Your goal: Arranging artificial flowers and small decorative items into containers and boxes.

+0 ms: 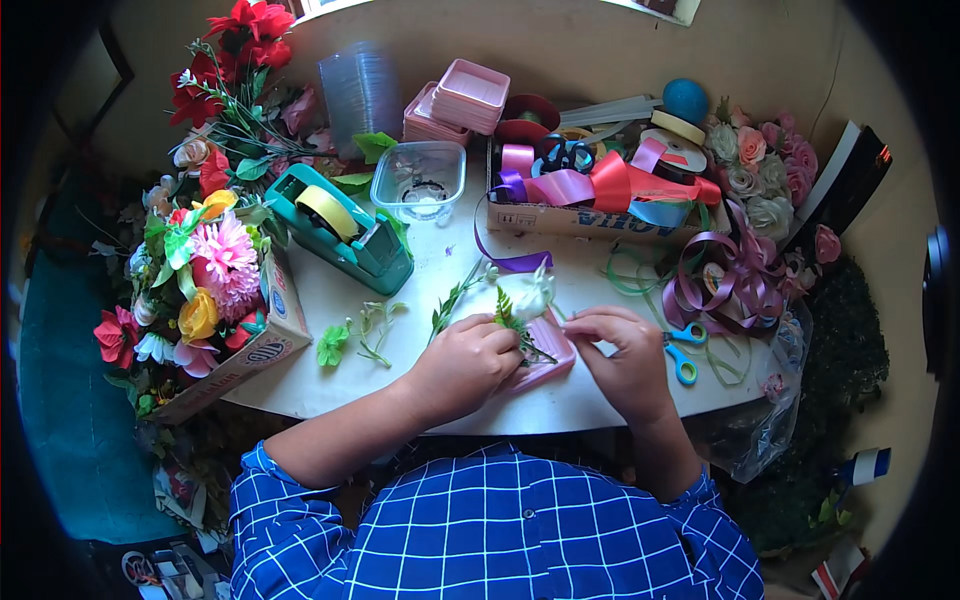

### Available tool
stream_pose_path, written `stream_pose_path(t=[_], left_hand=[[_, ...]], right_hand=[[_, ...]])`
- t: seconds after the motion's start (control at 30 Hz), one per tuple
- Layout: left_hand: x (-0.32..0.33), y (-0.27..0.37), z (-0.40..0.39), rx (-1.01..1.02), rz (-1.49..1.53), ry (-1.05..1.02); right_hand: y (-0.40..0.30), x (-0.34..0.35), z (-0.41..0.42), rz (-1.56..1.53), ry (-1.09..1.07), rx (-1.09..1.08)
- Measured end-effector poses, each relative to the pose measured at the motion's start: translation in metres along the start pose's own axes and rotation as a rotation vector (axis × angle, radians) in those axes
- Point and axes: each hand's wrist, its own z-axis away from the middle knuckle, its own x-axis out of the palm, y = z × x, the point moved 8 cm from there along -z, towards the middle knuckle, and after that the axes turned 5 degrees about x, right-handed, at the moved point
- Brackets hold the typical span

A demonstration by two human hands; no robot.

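My left hand (472,364) is closed around green sprigs, among them a fern-like leaf (503,303), over a pink plastic tray (551,345). White artificial flowers (534,296) stand at the tray's far side. At the tray's right edge, my right hand (622,349) pinches a thin pale stem or strip between thumb and fingertips. A leafy sprig with small buds (450,300) reaches out beyond my left hand. Blue and green scissors (684,351) lie just right of my right hand. To the left, a green artificial leaf (332,346) and a pale green sprig (371,330) rest on the white table.
A green tape dispenser (341,232), a clear plastic container (418,176) and stacked pink trays (471,90) stand farther back. A cardboard box of ribbons (525,217) is behind my hands, with loose purple ribbon (694,285) at right. A carton of artificial flowers (289,315) stands left.
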Motion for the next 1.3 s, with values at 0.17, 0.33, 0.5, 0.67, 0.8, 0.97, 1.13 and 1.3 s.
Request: stream_pose_path(t=[0.17, 0.33, 0.5, 0.67, 0.8, 0.97, 1.13, 1.3], left_hand=[[-0.006, 0.003, 0.011, -0.005, 0.015, -0.014], [-0.009, 0.003, 0.02, 0.019, 0.016, -0.004], [-0.038, -0.015, 0.024, -0.089, 0.056, 0.202], [-0.045, -0.014, 0.004, 0.019, 0.077, 0.213], [-0.05, -0.018, -0.022, 0.048, 0.16, 0.103], [-0.067, -0.019, -0.044, 0.081, 0.156, 0.068], [-0.031, -0.028, -0.042, 0.095, 0.258, -0.084], [-0.013, -0.033, -0.041, 0.085, 0.306, -0.051]], right_hand=[[-0.009, 0.009, 0.008, 0.039, 0.003, -0.097], [-0.011, 0.036, 0.01, 0.209, -0.218, -0.19], [-0.011, 0.05, 0.004, 0.349, -0.381, -0.183], [-0.015, 0.053, -0.004, 0.399, -0.488, -0.19], [-0.026, 0.022, -0.012, 0.244, -0.325, -0.129], [-0.029, 0.029, -0.004, 0.186, -0.234, -0.103], [-0.017, 0.044, -0.002, 0.29, -0.247, -0.116], [-0.018, 0.036, -0.006, 0.202, -0.271, -0.109]])
